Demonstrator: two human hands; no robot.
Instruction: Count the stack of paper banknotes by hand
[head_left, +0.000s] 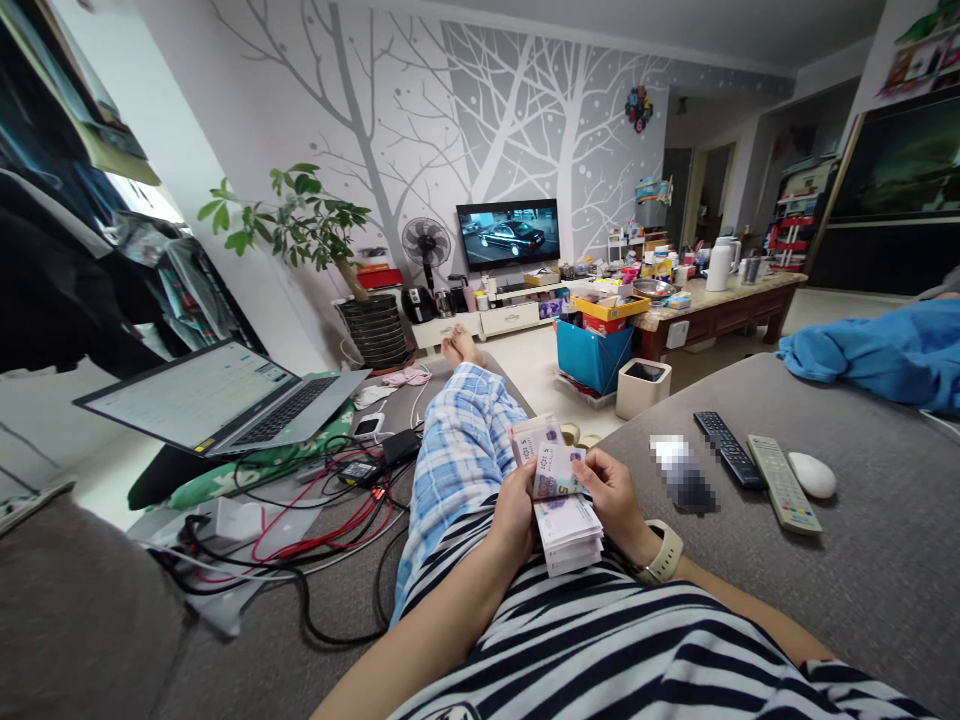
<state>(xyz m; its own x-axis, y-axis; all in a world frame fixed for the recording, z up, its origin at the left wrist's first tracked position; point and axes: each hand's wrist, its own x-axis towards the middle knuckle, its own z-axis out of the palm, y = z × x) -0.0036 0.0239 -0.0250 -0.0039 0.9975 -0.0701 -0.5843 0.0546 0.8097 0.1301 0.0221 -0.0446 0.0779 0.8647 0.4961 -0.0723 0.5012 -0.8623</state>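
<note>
Over my lap, a stack of pale purple paper banknotes [568, 532] is gripped in my left hand [514, 512], whose fingers and thumb close around its left side. The stack is bent, so part of it fans out beyond my fingers and the thick lower end hangs toward my striped shirt. A top banknote [556, 466] printed with a 5 is lifted at an angle. My right hand [616, 503], with a watch on its wrist, pinches that note's right edge between thumb and fingers. My palms hide some of the stack's edges.
To my left lie an open laptop [255, 400] and tangled cables [337, 520]. Two remote controls [784, 483], a white mouse [811, 475] and a pixelated object [684, 475] lie on the sofa at right. A cluttered table [720, 300] and a bin [643, 388] stand beyond.
</note>
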